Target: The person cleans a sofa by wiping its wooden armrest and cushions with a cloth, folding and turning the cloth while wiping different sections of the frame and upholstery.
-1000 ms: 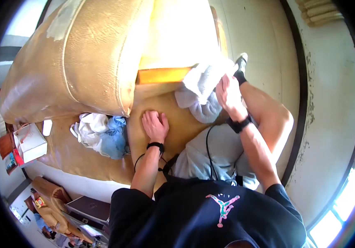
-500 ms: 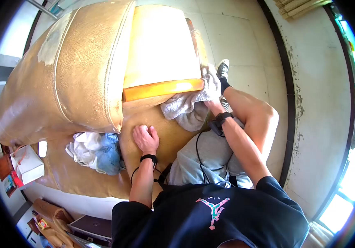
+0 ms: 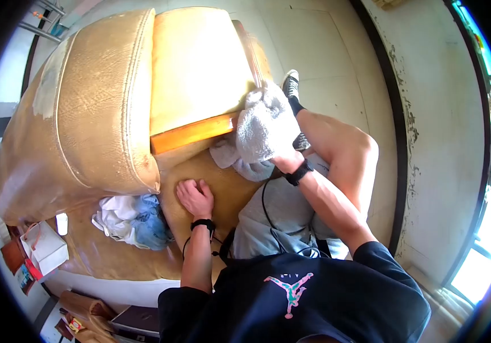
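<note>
A grey towel [image 3: 259, 128] is bunched over my right hand [image 3: 284, 160] and hides its fingers. The towel lies against the near end of the sofa's wooden armrest trim [image 3: 197, 132], and part of it hangs down onto the seat. My left hand [image 3: 195, 197] leans on the tan leather seat [image 3: 217, 188], palm down, thumb apart from the fingers, holding nothing. Left of that hand is a heap of white and blue cloth [image 3: 134, 220].
A large worn sofa backrest [image 3: 94, 108] rises at the left. Beyond the seat stand a white paper bag [image 3: 45, 248] and a small white object [image 3: 62, 224]. My bent leg [image 3: 342, 143] is at the right, beside the tiled floor [image 3: 331, 68] and a peeling wall [image 3: 434, 137].
My right hand has drawn the towel back and lifted it off part of the armrest trim, bunching it higher. My left hand stays on the seat. The view has shifted slightly.
</note>
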The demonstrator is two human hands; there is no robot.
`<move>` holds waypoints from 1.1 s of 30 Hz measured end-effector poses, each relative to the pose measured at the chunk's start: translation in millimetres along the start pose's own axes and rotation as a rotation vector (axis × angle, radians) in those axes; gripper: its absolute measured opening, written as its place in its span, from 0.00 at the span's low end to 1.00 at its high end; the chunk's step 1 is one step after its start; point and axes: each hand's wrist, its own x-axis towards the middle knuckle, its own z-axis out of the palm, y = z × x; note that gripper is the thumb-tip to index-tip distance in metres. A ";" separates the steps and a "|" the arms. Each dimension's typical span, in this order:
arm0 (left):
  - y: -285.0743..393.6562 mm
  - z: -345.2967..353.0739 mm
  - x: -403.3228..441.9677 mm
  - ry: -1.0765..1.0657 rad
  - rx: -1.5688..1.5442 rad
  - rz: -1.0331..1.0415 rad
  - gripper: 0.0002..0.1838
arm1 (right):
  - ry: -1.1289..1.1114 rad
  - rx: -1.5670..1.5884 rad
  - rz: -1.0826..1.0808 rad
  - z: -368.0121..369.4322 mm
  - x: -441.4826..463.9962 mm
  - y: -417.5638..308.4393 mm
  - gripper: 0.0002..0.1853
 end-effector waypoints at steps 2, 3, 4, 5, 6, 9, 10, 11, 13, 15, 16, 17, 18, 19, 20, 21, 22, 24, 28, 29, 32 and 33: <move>3.2 -1.9 -0.3 -0.011 -0.007 -0.014 0.18 | -0.008 -0.024 0.011 1.6 2.9 2.0 0.12; 4.4 -3.0 0.7 -0.013 -0.001 -0.014 0.18 | -0.013 -0.025 0.023 3.4 4.6 7.5 0.12; 4.8 -4.7 2.6 -0.011 0.006 -0.014 0.18 | -0.026 -0.022 0.037 5.1 6.8 11.5 0.12; 5.0 -6.0 3.2 -0.006 0.004 -0.010 0.18 | -0.039 -0.014 0.060 9.2 9.1 20.2 0.13; 5.6 -6.0 3.1 -0.005 -0.005 -0.016 0.17 | -0.054 0.005 0.088 13.8 12.2 29.5 0.13; 4.3 -3.8 5.7 0.013 -0.015 -0.010 0.17 | -0.070 0.045 0.140 19.2 15.2 41.9 0.13; 4.1 -3.0 3.5 0.016 -0.006 -0.003 0.17 | -0.065 0.044 0.136 21.1 9.9 43.6 0.14; 3.1 -1.8 2.1 0.023 -0.009 -0.010 0.17 | -0.053 0.022 0.110 19.5 4.2 35.5 0.14; -1.1 2.3 1.1 0.042 0.001 0.023 0.16 | -0.023 -0.046 0.030 6.0 -4.8 4.6 0.14; -0.5 3.2 1.3 0.015 0.024 0.001 0.16 | -0.014 -0.089 -0.009 -1.3 -6.4 -12.8 0.15; -0.7 -0.7 0.9 0.002 0.040 0.002 0.16 | -0.017 -0.093 -0.005 -1.6 -6.5 -14.5 0.15; -0.9 -0.9 0.5 -0.009 0.021 -0.001 0.16 | -0.017 -0.097 -0.003 -1.2 -3.7 -12.4 0.15; 0.9 0.7 2.7 -0.001 0.020 0.002 0.16 | -0.022 -0.093 0.002 -0.2 -3.2 -8.7 0.16; 2.8 -1.0 3.5 -0.008 0.006 -0.011 0.16 | -0.030 -0.088 0.014 2.8 -2.4 -0.3 0.16; 3.8 -3.6 3.3 -0.016 -0.008 -0.024 0.16 | -0.039 -0.082 0.029 8.1 -1.2 9.8 0.16; 3.8 -4.7 2.9 -0.009 -0.007 -0.022 0.16 | -0.050 -0.069 0.055 13.7 -1.5 21.5 0.16; 3.7 -5.3 3.0 -0.011 -0.005 -0.018 0.16 | -0.052 -0.056 0.076 20.5 -3.4 31.3 0.16; 2.8 -2.0 5.5 -0.001 -0.007 -0.020 0.16 | -0.043 -0.057 0.077 19.3 -6.9 27.9 0.17; 1.4 -2.5 -4.5 -0.004 0.019 0.006 0.16 | -0.019 -0.147 -0.017 -1.5 -8.7 -15.6 0.18; 2.5 -6.1 -3.8 -0.031 0.023 -0.007 0.16 | -0.015 -0.156 -0.021 -4.2 -5.9 -21.2 0.18; 1.5 -3.0 2.4 -0.047 0.001 -0.036 0.15 | -0.027 -0.164 0.022 -4.2 4.7 -13.9 0.19; 1.4 -3.6 2.5 -0.036 -0.007 -0.027 0.15 | -0.041 -0.154 0.053 -3.0 6.5 -5.3 0.19</move>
